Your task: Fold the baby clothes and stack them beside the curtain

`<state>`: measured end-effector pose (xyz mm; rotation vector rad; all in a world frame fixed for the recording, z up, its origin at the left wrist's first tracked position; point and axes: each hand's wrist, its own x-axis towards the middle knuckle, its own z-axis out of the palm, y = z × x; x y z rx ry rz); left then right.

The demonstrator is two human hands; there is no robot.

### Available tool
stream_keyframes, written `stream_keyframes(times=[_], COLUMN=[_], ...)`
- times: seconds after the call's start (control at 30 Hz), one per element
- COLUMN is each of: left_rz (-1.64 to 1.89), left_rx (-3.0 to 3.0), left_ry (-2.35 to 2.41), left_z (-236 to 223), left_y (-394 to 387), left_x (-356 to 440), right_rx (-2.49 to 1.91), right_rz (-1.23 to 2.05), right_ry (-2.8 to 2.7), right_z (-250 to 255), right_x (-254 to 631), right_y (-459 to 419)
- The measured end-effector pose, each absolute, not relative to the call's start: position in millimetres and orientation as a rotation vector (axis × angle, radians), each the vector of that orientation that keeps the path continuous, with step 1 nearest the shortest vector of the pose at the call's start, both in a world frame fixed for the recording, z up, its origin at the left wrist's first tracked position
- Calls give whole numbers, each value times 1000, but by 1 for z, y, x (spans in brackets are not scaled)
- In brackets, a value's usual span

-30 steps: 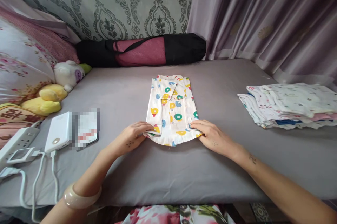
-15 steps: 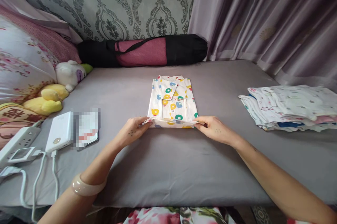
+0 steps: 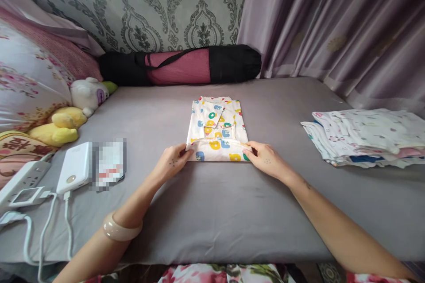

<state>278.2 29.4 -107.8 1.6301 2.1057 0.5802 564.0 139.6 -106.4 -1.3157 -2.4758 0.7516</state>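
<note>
A white shirt (image 3: 217, 130) printed with yellow, blue, green and red figures lies on the grey bed sheet in front of me. Its sleeves are folded in over the body, and the near hem is turned up into a band. My left hand (image 3: 174, 159) pinches the left end of this band between thumb and fingers. At the band's right end, my right hand (image 3: 265, 157) grips the cloth in the same way. Some fingertips are hidden by the fabric.
A stack of folded clothes (image 3: 368, 137) sits at the right. A power bank (image 3: 75, 168), a phone-like item (image 3: 109, 165), a power strip (image 3: 26, 179) and cables lie left. Plush toys (image 3: 63, 125) and a black-and-pink rolled bag (image 3: 179, 66) lie farther back.
Both hands have moved slightly away from me, carrying the shirt's near hem up and over. The turned-up band is now wider and lies flatter on the shirt.
</note>
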Motion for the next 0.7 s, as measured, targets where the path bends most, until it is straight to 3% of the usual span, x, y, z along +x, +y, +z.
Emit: stream_keyframes(times=[0.53, 0.7], left_rz=[489, 556], left_rx=[1780, 2072], left_ry=[2316, 2397], left_z=[-130, -122], left_y=[29, 21], left_x=[279, 279], right_rx=[-1574, -1494], right_rz=[273, 89], right_ry=[-2586, -2608], right_z=[-121, -113], right_x=[562, 560], right_y=[138, 132])
